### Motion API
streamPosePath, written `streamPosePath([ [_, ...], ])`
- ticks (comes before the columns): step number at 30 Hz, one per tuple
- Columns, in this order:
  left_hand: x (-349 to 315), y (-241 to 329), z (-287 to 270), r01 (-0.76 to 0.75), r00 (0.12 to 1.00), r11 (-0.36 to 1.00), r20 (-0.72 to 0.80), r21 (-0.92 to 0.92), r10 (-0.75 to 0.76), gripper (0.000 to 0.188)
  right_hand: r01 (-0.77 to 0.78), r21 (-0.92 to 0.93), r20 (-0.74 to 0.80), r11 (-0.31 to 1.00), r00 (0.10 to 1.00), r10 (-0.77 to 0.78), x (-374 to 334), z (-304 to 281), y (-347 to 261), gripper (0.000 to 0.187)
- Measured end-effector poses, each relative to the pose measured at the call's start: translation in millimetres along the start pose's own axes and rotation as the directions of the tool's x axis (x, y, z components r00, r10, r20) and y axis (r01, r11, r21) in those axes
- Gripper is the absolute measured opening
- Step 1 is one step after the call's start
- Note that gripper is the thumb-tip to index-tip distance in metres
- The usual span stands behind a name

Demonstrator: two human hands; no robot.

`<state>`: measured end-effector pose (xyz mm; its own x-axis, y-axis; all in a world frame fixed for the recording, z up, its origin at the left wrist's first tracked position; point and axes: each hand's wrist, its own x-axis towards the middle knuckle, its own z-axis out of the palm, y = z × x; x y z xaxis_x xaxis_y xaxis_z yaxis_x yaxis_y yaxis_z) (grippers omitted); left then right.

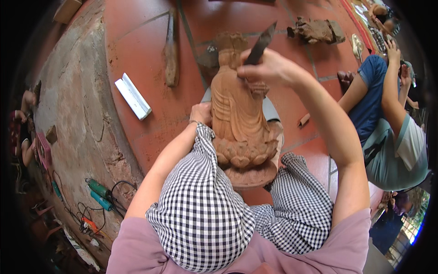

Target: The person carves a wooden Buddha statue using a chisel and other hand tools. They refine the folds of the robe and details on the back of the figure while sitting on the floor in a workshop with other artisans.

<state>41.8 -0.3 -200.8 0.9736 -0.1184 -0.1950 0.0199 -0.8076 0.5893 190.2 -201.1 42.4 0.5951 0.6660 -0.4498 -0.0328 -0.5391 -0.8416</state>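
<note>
A carved wooden statue (237, 109) of a robed figure stands between my knees on a lotus-shaped base (244, 153). My right hand (269, 68) is closed round a dark, flat tool (262, 43) over the statue's shoulder. One end of the tool points up and away; its lower end is hidden by the hand and the wood, so its exact kind does not show. At the statue's left side, my left hand (201, 113) is closed against the wood, steadying it, with its fingertips hidden.
Reddish floor tiles (141, 55) surround the statue. A long wooden piece (172, 55) and a white block (132, 96) lie at left, a rough wood chunk (316, 31) at far right. Green power tools (99, 194) with cords rest on a stone ledge (73, 109). Another person (388, 132) sits at right.
</note>
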Motion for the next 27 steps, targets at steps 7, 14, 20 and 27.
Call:
streamPosePath([
  [7,-3.2,8.7,-5.9,-0.001,1.000,1.000,0.019,-0.021,0.001,0.032,-0.212,-0.202,-0.008,0.956,0.977,0.215,10.3,-3.3,-36.2,0.024],
  [14,-2.7,5.1,-7.0,-0.005,1.000,1.000,0.022,-0.021,0.005,0.032,-0.072,-0.611,-0.052,0.788,0.997,0.050,0.3,27.3,-28.0,0.032],
  [20,-2.2,1.2,-1.6,-0.026,1.000,0.999,-0.017,-0.047,0.026,0.031,-0.138,-0.460,-0.109,0.877,0.989,0.098,10.5,13.0,-44.7,0.032],
  [27,-2.1,1.7,-2.0,0.004,1.000,1.000,0.029,-0.009,-0.004,0.030,-0.120,-0.695,-0.078,0.709,0.993,0.091,16.7,29.7,-45.0,0.024],
])
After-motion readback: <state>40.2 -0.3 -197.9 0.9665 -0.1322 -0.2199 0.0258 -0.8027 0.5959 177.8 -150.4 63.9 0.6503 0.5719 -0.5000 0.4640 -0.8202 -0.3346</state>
